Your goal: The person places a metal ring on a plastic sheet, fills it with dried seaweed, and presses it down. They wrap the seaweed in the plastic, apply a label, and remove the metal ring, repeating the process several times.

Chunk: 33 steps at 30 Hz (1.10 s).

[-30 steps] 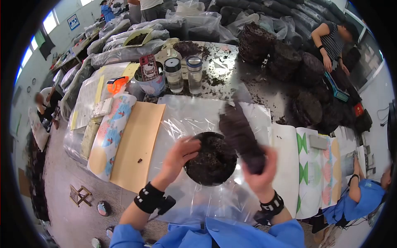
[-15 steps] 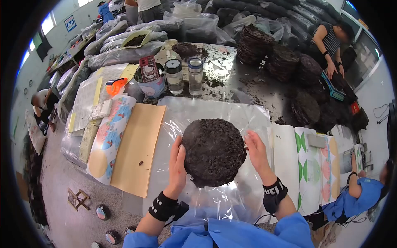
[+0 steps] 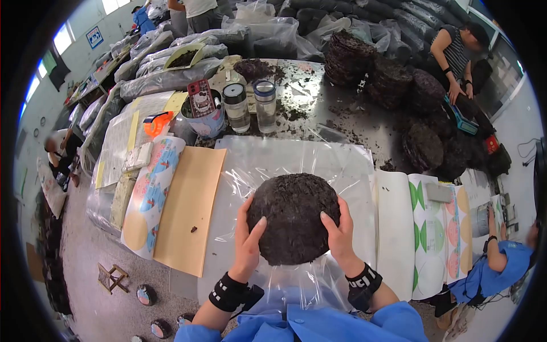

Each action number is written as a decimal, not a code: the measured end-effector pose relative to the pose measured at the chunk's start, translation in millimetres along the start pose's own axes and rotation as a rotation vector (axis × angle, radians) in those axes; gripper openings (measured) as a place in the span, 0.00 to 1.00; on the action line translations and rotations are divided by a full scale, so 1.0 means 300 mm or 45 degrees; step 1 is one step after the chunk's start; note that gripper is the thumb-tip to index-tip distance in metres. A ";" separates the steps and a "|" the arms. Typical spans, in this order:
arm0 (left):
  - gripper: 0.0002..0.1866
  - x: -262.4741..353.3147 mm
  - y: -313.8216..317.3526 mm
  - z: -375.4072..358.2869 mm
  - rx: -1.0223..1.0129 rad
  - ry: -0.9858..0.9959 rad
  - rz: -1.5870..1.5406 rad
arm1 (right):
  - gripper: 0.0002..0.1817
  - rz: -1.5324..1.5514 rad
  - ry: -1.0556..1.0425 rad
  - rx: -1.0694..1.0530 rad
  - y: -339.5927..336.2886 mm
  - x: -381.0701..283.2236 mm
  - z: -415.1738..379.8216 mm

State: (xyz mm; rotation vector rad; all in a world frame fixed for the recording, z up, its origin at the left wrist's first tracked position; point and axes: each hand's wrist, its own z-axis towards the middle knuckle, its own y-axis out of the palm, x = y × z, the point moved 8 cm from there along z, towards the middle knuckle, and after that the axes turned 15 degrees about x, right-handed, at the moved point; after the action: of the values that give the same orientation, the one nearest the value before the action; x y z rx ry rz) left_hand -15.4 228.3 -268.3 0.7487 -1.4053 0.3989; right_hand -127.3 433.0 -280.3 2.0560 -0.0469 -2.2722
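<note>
The left hand [image 3: 248, 242] and right hand [image 3: 340, 233] gripped a dark round cake [image 3: 295, 219] between them, thumbs on top and fingers [image 3: 242, 219] pressed around its sides, over clear plastic film [image 3: 296, 280]. Beyond, on the bench [image 3: 319, 98], a patterned tub [image 3: 210, 125] held a red phone [image 3: 200, 98]; beside it, two lidded jars [image 3: 235, 102] contained clear liquid [image 3: 240, 121]. Farther back, a pale green scoop [image 3: 198, 57] carried dark flakes [image 3: 181, 59].

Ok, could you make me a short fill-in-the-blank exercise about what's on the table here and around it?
1. The dark round mass is held ____ the left hand and the right hand.
2. The number of lidded clear jars standing side by side is ____.
3. The tape dispenser is mostly coloured ____.
4. The small wooden stool stands on the ____.

Missing words: between; two; orange; floor.
</note>
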 end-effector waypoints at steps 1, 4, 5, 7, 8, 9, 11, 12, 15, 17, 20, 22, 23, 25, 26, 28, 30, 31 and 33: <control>0.34 -0.018 -0.006 -0.002 0.000 0.003 -0.001 | 0.27 0.001 -0.003 0.000 -0.007 -0.001 -0.004; 0.36 -0.106 -0.050 0.005 0.125 -0.122 -0.098 | 0.28 -0.141 0.027 0.017 -0.023 0.026 -0.013; 0.36 -0.099 -0.055 0.005 0.164 0.023 0.022 | 0.29 -0.194 -0.064 0.040 -0.022 0.025 -0.006; 0.36 -0.080 -0.055 0.009 0.198 0.170 0.138 | 0.29 -0.249 -0.159 0.066 -0.021 0.015 0.013; 0.35 -0.090 -0.052 0.007 0.181 0.118 0.128 | 0.30 -0.300 -0.196 0.017 -0.013 0.011 0.019; 0.35 -0.100 -0.052 0.004 0.166 0.067 0.118 | 0.31 -0.350 -0.231 -0.033 -0.005 0.009 0.019; 0.35 -0.106 -0.056 0.006 0.156 0.133 0.267 | 0.32 -0.409 -0.237 -0.049 -0.009 0.026 0.014; 0.35 -0.103 -0.051 0.007 0.141 0.199 0.415 | 0.32 -0.469 -0.245 -0.059 -0.012 0.033 0.016; 0.38 -0.052 -0.039 0.007 0.205 0.320 0.414 | 0.34 -0.416 -0.318 -0.106 -0.022 -0.017 0.072; 0.39 -0.059 -0.032 0.007 0.151 0.234 0.332 | 0.35 -0.428 -0.430 -0.121 -0.001 -0.088 0.072; 0.41 -0.080 -0.018 0.003 0.095 0.187 0.344 | 0.36 -0.424 -0.227 -0.298 0.039 -0.028 0.040; 0.42 -0.089 -0.017 0.005 0.105 0.238 0.477 | 0.37 -0.634 -0.388 -0.287 0.037 -0.034 0.043; 0.42 -0.093 -0.017 0.003 0.101 0.230 0.487 | 0.38 -0.849 -0.542 -0.283 0.038 -0.038 0.031; 0.41 -0.083 -0.012 0.009 0.113 0.284 0.585 | 0.42 -1.082 -0.848 -0.306 0.108 -0.185 0.025; 0.41 -0.077 -0.004 0.012 0.099 0.280 0.594 | 0.43 -0.999 -0.970 -0.624 0.190 -0.211 -0.010; 0.40 -0.060 0.006 0.010 0.075 0.268 0.779 | 0.46 -0.899 -1.063 -0.930 0.260 -0.176 -0.071; 0.39 -0.029 0.002 0.016 -0.030 0.468 1.176 | 0.49 -0.973 -1.091 -1.127 0.307 -0.064 -0.108; 0.38 -0.005 0.017 0.028 -0.118 0.686 1.551 | 0.49 -0.969 -1.088 -1.133 0.302 -0.040 -0.107; 0.43 0.114 0.093 0.050 -0.296 0.871 1.552 | 0.50 -0.975 -1.115 -1.083 0.282 -0.023 -0.123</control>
State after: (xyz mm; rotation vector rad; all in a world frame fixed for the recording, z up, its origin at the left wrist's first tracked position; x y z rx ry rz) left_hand -39.6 232.0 -228.6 -0.5130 -1.0615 1.2592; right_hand -87.0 350.2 -270.9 0.6095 1.5369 -2.6148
